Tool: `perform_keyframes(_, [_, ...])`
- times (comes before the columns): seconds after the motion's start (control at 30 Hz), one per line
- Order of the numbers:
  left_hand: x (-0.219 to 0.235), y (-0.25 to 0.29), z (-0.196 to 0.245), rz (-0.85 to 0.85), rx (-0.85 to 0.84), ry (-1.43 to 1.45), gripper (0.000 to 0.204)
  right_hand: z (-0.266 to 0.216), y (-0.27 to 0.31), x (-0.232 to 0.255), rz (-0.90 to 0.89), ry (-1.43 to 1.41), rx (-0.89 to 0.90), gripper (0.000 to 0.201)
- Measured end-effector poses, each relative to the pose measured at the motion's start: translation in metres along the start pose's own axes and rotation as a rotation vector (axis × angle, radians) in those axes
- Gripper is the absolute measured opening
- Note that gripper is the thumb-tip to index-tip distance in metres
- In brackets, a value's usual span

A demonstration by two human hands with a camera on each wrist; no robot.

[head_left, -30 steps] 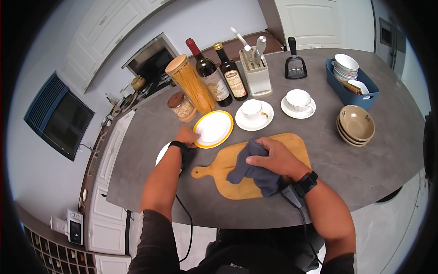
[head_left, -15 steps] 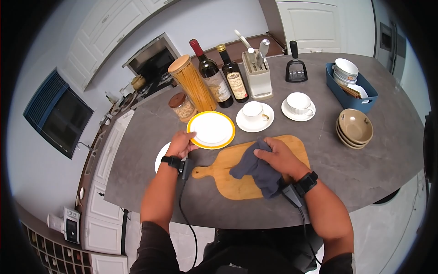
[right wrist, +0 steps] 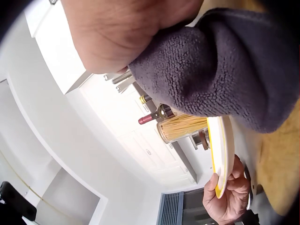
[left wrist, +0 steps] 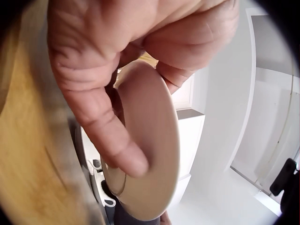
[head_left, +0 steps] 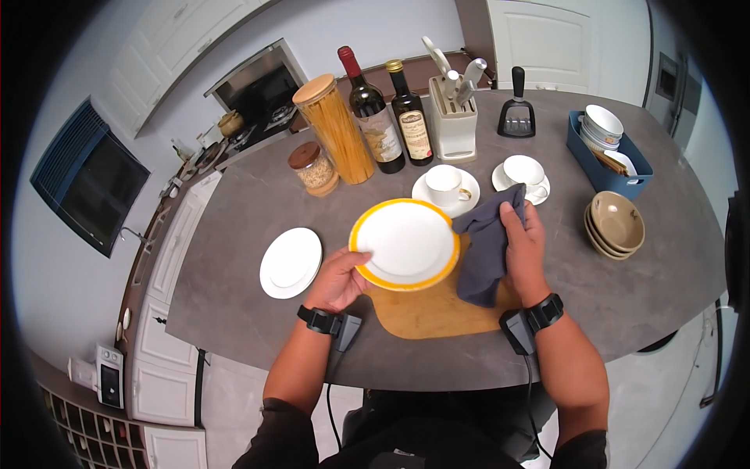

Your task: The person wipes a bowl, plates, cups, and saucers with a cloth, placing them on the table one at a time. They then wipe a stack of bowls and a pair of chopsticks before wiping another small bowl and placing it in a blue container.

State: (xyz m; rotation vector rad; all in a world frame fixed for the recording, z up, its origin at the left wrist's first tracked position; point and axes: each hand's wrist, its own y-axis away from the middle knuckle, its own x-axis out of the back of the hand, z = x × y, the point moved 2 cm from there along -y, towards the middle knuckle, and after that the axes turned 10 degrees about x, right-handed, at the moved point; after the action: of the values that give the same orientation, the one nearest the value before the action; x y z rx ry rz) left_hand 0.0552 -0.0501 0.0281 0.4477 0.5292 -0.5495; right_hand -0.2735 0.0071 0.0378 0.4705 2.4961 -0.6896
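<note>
In the head view, the left hand [head_left: 340,280] pinches the rim of the plate [head_left: 405,244] over the board [head_left: 422,314]; apart from it, the right hand [head_left: 527,250] grips the cloth [head_left: 486,254] beside the plate. The left wrist view shows fingertips [left wrist: 133,160] on the plate's underside. In the right wrist view, the cloth partly hides the plate.

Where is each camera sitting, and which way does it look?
Head: worn on the head, looking forward and down at the table; left hand and right hand show.
Left wrist: worn there, looking past the left hand at the underside of the plate.
Right wrist: worn there, looking past the right hand and cloth; left hand beyond.
Shared: head and right wrist show both hands.
</note>
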Motion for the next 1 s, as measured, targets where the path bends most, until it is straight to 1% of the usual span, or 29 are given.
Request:
perform_keyframes(0.03, [-0.004,-0.001,-0.006,-0.033,0.037,-0.011,0.039,-0.002,0.004,-0.004,-0.004,0.005,-0.003,0.025])
perform_keyframes(0.07, [-0.01,-0.001,-0.01,-0.064,0.074,-0.022,0.04,-0.01,0.009,-0.012,-0.073,0.146,0.093,0.026])
perform_keyframes(0.1, [-0.015,0.0,-0.013,-0.048,0.104,-0.07,0.042,-0.016,0.014,-0.019,-0.144,0.286,0.19,0.027])
perform_keyframes(0.13, [-0.022,0.001,-0.015,-0.045,0.105,-0.062,0.042,-0.019,0.02,-0.022,-0.148,0.289,0.184,0.027])
perform_keyframes(0.2, [-0.032,0.0,-0.02,-0.113,0.132,-0.006,0.037,-0.019,0.031,-0.034,-0.572,0.769,0.336,0.028])
perform_keyframes(0.27, [-0.027,-0.003,-0.026,-0.124,0.16,0.003,0.039,-0.017,0.031,-0.047,-0.861,0.877,0.608,0.03])
perform_keyframes(0.3, [-0.024,-0.004,-0.03,-0.144,0.163,-0.017,0.039,-0.017,0.035,-0.05,-0.905,0.953,0.506,0.029])
perform_keyframes(0.43, [-0.029,-0.002,-0.034,-0.168,0.19,-0.013,0.041,-0.004,0.036,-0.044,-0.867,1.044,0.474,0.033])
perform_keyframes(0.5, [-0.027,-0.005,-0.035,-0.182,0.215,-0.001,0.041,-0.004,0.037,-0.046,-0.853,1.152,0.428,0.04])
perform_keyframes(0.57, [-0.022,-0.009,-0.039,-0.231,0.254,-0.062,0.041,-0.002,0.036,-0.045,-0.872,1.183,0.42,0.043])
perform_keyframes(0.63, [-0.019,-0.011,-0.04,-0.237,0.272,-0.062,0.042,-0.002,0.035,-0.044,-0.89,1.215,0.415,0.046])
perform_keyframes(0.7, [-0.02,-0.011,-0.041,-0.244,0.291,-0.065,0.042,-0.003,0.034,-0.046,-0.943,1.175,0.42,0.046])
perform_keyframes(0.73, [-0.023,-0.01,-0.041,-0.244,0.284,-0.014,0.042,-0.004,0.032,-0.046,-0.943,1.177,0.414,0.046])
perform_keyframes(0.8, [-0.024,-0.011,-0.043,-0.246,0.28,0.039,0.042,-0.003,0.031,-0.05,-1.052,1.073,0.38,0.048])
perform_keyframes(0.83, [-0.021,-0.011,-0.044,-0.262,0.255,0.016,0.041,-0.004,0.032,-0.052,-1.053,1.075,0.377,0.048])
perform_keyframes(0.9, [-0.014,-0.011,-0.046,-0.275,0.226,-0.001,0.041,-0.006,0.037,-0.06,-1.151,0.995,0.427,0.045])
perform_keyframes(0.97, [-0.008,-0.013,-0.047,-0.359,0.249,0.158,0.041,-0.008,0.043,-0.064,-1.188,0.938,0.41,0.043])
perform_keyframes(1.0, [-0.004,-0.014,-0.047,-0.358,0.247,0.162,0.041,-0.009,0.047,-0.067,-1.218,0.881,0.394,0.04])
